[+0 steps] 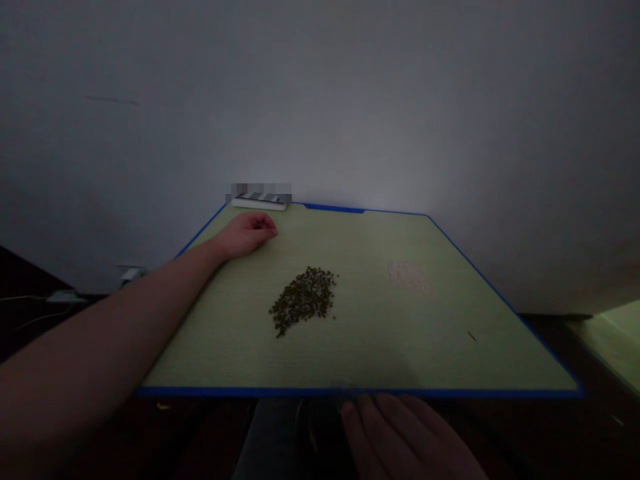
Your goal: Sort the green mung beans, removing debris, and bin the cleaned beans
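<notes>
My left hand [249, 235] rests on the far left part of the pale tabletop [360, 347]. Its fingers are loosely curled, thumb apart, and I see nothing between them. Below the front edge, my right hand [400, 433] shows its back, fingers side by side and bent around a dark, glossy, rounded thing [320, 433] that is too dim to name. Between the hands lies a loose pile of small dark green-brown grains [305, 297]. Right of it is a thin patch of pale, whitish-pink grains [410, 277].
Blue edging [360, 393] borders the tabletop. A white, flat object [260, 204], partly blurred out, sits at the far left corner. One thin dark sliver [471, 336] lies at the right. A grey wall [350, 100] stands behind; white cables [30, 298] show at the left.
</notes>
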`<state>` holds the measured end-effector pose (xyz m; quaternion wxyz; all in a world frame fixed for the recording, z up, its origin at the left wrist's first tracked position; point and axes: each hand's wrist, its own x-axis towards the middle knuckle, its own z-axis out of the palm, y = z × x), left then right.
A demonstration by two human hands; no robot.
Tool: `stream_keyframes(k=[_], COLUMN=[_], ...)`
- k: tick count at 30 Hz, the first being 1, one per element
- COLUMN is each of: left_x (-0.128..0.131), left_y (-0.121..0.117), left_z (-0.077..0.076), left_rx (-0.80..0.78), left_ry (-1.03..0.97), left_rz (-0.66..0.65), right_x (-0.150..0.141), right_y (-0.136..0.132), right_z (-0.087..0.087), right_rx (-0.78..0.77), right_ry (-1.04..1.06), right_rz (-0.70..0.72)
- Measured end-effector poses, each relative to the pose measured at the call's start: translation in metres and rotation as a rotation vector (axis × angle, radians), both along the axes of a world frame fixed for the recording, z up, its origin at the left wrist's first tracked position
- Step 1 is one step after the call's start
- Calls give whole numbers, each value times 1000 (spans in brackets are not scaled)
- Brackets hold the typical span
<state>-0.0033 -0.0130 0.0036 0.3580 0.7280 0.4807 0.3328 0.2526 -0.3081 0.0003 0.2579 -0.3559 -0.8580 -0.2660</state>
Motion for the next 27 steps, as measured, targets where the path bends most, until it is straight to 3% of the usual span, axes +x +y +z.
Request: stream_keyframes(k=[9,16,22,25,27], left_x=[1,0,0,0,-1], left_y=[-1,-1,-2,-1,0], left_z=[1,2,3,2,1], left_rx=[-17,-5,-22,-6,1], left_ry=[-21,2,-4,-1,-7], left_rz=[-5,7,13,4,-10], right_x=[17,52,74,79,78], right_y=[14,55,97,108,110], right_z=[6,14,32,40,44], right_rx=[-122,-368,-594,-609,-575], right_ry=[-51,-140,-254,-236,-191], right_rz=[-36,-274,-571,-622,-585])
